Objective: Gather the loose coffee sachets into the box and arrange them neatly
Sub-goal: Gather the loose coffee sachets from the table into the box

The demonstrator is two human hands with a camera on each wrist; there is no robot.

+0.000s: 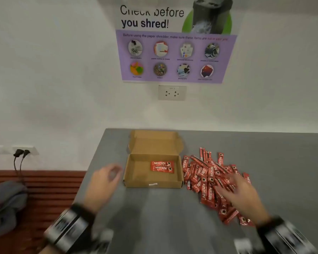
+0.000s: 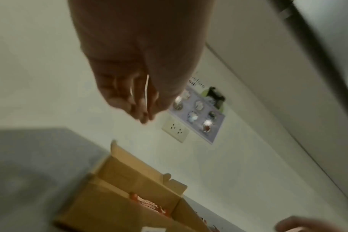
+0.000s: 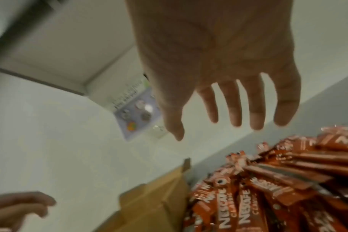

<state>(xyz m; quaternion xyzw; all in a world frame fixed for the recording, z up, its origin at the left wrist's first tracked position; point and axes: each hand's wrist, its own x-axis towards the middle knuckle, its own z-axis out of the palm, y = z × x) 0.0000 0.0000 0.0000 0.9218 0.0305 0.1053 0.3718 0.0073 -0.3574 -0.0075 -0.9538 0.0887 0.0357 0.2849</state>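
An open brown cardboard box sits on the grey table, its lid folded back toward the wall. Two red coffee sachets lie side by side inside it. A loose pile of red sachets spreads just right of the box, seen close up in the right wrist view as a sachet pile. My right hand hovers over the pile with fingers straight and spread, holding nothing. My left hand floats left of the box, fingers loosely curled and empty. Both hands are blurred.
A white wall with a purple shredder poster and a socket stands behind the table. Left of the table are a red slatted bench, grey cloth and plugged cables. The table's left edge runs near my left hand.
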